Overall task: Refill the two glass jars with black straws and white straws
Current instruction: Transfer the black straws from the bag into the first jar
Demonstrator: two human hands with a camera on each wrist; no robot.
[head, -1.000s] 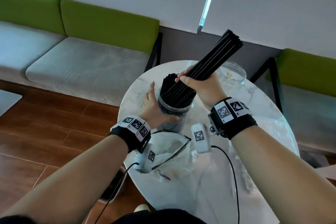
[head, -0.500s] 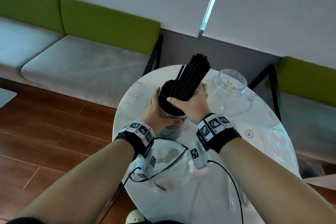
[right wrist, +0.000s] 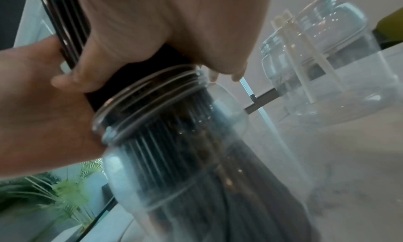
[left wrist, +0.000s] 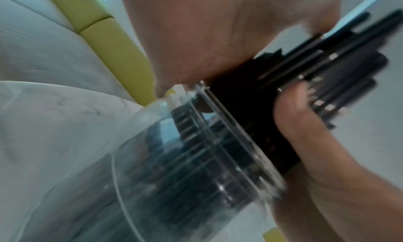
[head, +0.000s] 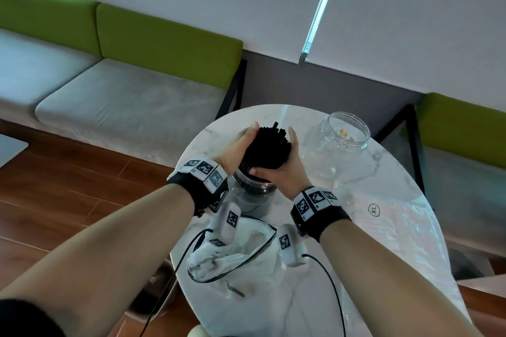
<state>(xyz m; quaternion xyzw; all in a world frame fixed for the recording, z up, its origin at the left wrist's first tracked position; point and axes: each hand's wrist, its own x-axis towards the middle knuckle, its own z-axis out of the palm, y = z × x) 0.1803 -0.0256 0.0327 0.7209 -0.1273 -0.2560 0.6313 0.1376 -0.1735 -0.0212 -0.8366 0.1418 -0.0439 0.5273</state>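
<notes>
fingers (head: 292,137) cup black straws (head: 267,149); wrist view shows thumb.

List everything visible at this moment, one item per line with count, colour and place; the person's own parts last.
black straws: one thick bundle, black, standing in the near jar, tops above its mouth
near glass jar: one, clear, on the table between the wrists
far glass jar: one, clear, on the table's far right, holding a few pale straws
table: one, white marble, round
plastic bag: one, clear with dark edging, crumpled on the table's near side
benches: grey seats, green backs, behind and to the right of the table
floor: brown wood
left hand: grip around the straws' left side
right hand: grip around the straws' right side
</notes>
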